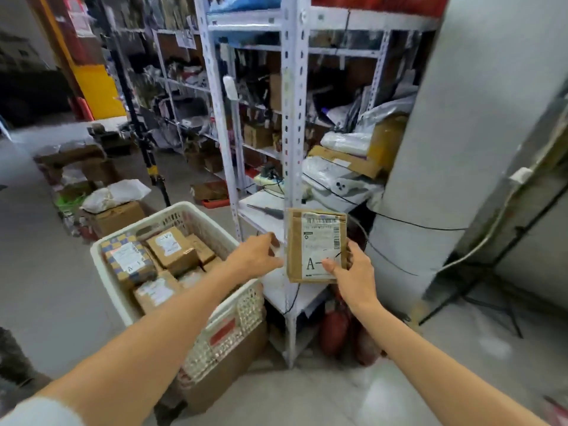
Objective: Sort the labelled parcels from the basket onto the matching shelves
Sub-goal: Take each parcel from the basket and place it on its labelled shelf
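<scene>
1. The parcel (316, 244), a flat brown cardboard packet, is held up in the air in front of the white metal shelves (290, 149), just right of the basket (184, 206) and clear of it
2. Its white label (321, 241) faces the person, most likely so the big handwritten "A-" can be read. The mark after the dash is hidden under the thumb, so the full shelf code cannot be made out
3. The right grip (350, 269) is grasping the parcel at its lower right corner, thumb on the label and fingers behind. That leaves most of the print uncovered
4. The left grip (256, 255) is released, fingers loosely bent and holding nothing. It hangs just left of the parcel, apart from it, perhaps ready to steady the packet
5. The basket still holds several more parcels (172, 245) lying label-up, so the sorting looks far from finished
6. The basket rests on a cardboard box (227, 370), which raises it to easy reach beside the shelves
7. The low shelf board (264, 210) behind the parcel carries cables and a dark tool, and the shelves above are crowded with bags and boxes
</scene>
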Demonstrator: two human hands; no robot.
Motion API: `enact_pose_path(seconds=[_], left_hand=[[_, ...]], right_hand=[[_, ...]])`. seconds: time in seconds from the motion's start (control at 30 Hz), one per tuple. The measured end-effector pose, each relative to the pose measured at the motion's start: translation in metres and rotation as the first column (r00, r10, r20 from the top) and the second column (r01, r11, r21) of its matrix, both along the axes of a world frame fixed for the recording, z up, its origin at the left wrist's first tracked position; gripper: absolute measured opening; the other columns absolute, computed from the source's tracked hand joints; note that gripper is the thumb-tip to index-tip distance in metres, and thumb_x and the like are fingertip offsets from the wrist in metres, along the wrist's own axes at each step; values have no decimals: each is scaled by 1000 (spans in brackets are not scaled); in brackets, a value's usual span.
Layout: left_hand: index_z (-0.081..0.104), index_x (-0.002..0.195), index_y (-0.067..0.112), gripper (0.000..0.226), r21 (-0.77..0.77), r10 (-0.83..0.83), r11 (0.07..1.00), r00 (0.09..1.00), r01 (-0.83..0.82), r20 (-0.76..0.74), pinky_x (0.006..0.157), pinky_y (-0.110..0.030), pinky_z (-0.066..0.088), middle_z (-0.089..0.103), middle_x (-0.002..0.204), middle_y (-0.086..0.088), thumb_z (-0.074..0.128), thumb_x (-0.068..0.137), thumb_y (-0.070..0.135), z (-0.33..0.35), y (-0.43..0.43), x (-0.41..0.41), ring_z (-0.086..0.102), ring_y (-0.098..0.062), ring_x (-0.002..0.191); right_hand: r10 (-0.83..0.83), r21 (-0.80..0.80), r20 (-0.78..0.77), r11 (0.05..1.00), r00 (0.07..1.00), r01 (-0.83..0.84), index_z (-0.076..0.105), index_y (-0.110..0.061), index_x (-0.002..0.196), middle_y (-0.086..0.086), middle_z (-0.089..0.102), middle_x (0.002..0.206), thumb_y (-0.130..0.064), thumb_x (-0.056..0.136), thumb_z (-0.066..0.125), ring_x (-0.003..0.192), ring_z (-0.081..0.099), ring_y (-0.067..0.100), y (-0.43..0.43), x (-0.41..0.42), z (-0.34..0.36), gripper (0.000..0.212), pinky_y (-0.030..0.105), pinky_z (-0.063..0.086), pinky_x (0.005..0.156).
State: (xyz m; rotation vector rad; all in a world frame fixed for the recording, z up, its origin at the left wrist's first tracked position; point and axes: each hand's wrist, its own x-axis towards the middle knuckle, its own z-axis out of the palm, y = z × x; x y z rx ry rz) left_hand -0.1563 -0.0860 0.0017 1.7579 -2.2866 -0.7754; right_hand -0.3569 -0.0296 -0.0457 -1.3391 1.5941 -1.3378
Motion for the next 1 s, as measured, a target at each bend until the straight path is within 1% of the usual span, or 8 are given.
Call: enact_pose_path(seconds=[0.1, 0.23, 0.37, 0.53, 0.63, 0.8, 0.87, 1.0], left_hand=[[49, 123, 20, 38, 112, -71, 988, 950, 110, -305, 80, -30, 50, 61, 118, 0, 60, 90, 38, -7, 13, -77, 59, -17, 102], [40, 136, 31, 85, 203, -125, 937, 813, 285, -568, 96, -36, 49, 62, 125, 8, 73, 66, 66, -4, 31, -181, 61, -13, 110], [37, 131, 35, 73, 251, -140, 861, 682, 442, -718, 81, -30, 53, 63, 117, -2, 81, 72, 38, 7, 44, -279, 63, -14, 101], [30, 138, 33, 95, 204, -293, 673, 509, 711, -809, 69, -27, 55, 64, 113, -3, 87, 62, 25, 33, 60, -386, 65, -17, 101], [31, 140, 33, 100, 155, -383, 579, 435, 800, -815, 75, -37, 57, 64, 111, -6, 87, 58, 22, 51, 73, -440, 64, -20, 100], [32, 138, 30, 84, 120, -399, 349, 264, 929, -878, 60, -27, 57, 66, 107, -8, 78, 72, 6, 91, 105, -516, 67, -19, 93], [33, 139, 26, 85, 102, -404, 241, 195, 965, -894, 59, -26, 58, 67, 107, -9, 78, 71, 2, 106, 123, -540, 68, -19, 93], [34, 140, 25, 79, 46, -445, 57, 66, 997, -893, 61, -28, 56, 68, 107, -8, 72, 76, 0, 134, 170, -577, 67, -18, 93]], right_hand=[[-150, -12, -19, 989, 989, 150, 56, -19, 129, -6, 68, 111, -10, 82, 73, 102, 64, 12, 34, -58, -2, 51, 37, 52, 92], [-356, -44, 14, 934, 935, 356, 53, -21, 132, -4, 69, 110, -7, 80, 74, 100, 66, 11, 75, -135, 9, 59, 38, 57, 85], [-537, -96, 65, 836, 841, 541, 51, -21, 135, -3, 68, 110, -6, 79, 75, 99, 67, 13, 115, -200, 29, 62, 37, 60, 77], [-708, -122, 79, 692, 701, 712, 49, -31, 128, -21, 64, 106, -25, 79, 77, 97, 64, -1, 168, -268, 54, 57, 20, 56, 77], [-803, -15, 57, 593, 593, 805, 53, -27, 126, -13, 67, 111, -53, 72, 71, 103, 63, 7, 208, -304, 55, 62, 30, 52, 87], [-836, 331, -151, 460, 528, 824, 61, -20, 105, 0, 65, 101, -75, 52, 54, 87, 63, 12, 289, -320, 40, 77, 23, 44, 73], [-817, 431, -253, 384, 518, 816, 58, -23, 88, -3, 60, 88, -76, 59, 55, 81, 58, 11, 318, -315, 30, 61, 27, 45, 75], [-831, 569, -331, 203, 448, 797, 44, -29, 70, -13, 40, 71, -51, 79, 66, 63, 40, 2, 359, -296, 21, 32, 19, 31, 57]])
